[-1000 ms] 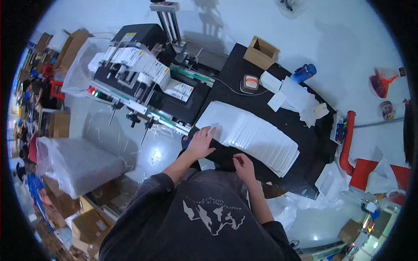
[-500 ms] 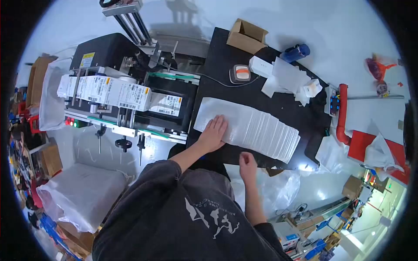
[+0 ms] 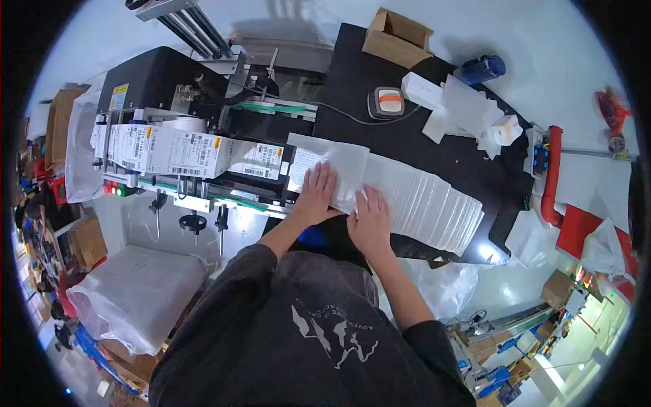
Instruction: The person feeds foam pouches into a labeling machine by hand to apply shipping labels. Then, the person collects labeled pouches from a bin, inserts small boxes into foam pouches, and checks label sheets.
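On the black table lies a fanned row of flat white plastic packets (image 3: 413,197). My left hand (image 3: 317,193) rests, fingers spread, on the leftmost packet (image 3: 302,152), which reaches the edge of the labelling machine. Just right of it, my right hand (image 3: 371,217) presses on the row with its fingertips; its fingers lie flat and slightly apart. Printed labels (image 3: 193,152) run in a strip across the machine, and a labelled white piece (image 3: 258,159) lies at its right end, near the leftmost packet.
At the back of the black table (image 3: 349,74) stand an open cardboard box (image 3: 397,41), a blue bottle (image 3: 481,69), a small white box (image 3: 422,91) and a square device (image 3: 386,104). Crumpled white paper (image 3: 468,108) lies beside them. A plastic-wrapped bundle (image 3: 139,292) sits at lower left.
The leftmost packet has shifted left toward the machine with my left hand on it. My right hand has risen from the table's front edge onto the row. The view has turned.
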A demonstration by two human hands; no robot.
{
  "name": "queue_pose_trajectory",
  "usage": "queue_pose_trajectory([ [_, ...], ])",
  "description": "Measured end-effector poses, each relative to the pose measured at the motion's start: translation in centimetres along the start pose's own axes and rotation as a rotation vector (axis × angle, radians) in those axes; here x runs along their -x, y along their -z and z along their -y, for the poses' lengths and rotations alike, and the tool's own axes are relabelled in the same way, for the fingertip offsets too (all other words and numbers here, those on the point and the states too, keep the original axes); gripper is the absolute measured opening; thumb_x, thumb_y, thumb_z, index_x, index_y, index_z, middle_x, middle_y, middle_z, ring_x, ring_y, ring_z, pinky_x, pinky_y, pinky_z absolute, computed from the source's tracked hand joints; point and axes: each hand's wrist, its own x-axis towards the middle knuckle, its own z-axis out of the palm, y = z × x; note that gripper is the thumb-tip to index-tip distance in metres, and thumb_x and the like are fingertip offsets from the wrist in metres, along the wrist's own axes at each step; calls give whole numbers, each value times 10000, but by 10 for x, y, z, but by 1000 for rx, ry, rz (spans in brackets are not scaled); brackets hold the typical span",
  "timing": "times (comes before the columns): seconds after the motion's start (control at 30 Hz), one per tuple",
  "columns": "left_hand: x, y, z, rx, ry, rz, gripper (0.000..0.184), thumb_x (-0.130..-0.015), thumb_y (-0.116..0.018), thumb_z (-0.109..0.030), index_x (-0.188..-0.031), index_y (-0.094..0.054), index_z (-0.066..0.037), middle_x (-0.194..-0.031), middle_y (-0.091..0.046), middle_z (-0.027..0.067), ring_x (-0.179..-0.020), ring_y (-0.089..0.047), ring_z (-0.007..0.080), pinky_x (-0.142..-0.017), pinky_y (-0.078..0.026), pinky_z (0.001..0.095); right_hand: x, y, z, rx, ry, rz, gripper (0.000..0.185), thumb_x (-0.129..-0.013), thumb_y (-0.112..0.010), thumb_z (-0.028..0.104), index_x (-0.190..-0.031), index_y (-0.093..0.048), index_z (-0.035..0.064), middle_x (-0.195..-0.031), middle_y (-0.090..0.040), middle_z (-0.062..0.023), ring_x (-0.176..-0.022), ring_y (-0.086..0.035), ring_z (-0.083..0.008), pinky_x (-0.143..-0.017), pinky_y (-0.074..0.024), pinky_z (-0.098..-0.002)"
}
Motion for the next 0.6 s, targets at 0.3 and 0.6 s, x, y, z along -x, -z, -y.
queue_pose_trajectory([
  [0.3, 34, 36, 126, 374, 226, 187, 1153, -838, -711, -715, -1657, -292, -21, -1758, -105, 284, -1612, -146, 487, -1277, -120, 675, -1, -14, -9, 197, 84, 119, 575, -835, -650, 115, -1370, -583, -86, -1565, -495, -262, -1483, -443, -421, -1219, -342, -492],
  [0.6, 28, 35, 113, 360, 139, 63, 949, -864, -767, -596, -1580, -432, -72, -1673, -387, 222, -1531, -377, 473, -1264, -264, 634, -34, -66, -6, 205, 106, 196, 640, -832, -662, 157, -1413, -560, -91, -1574, -486, -272, -1503, -425, -409, -1239, -321, -488],
])
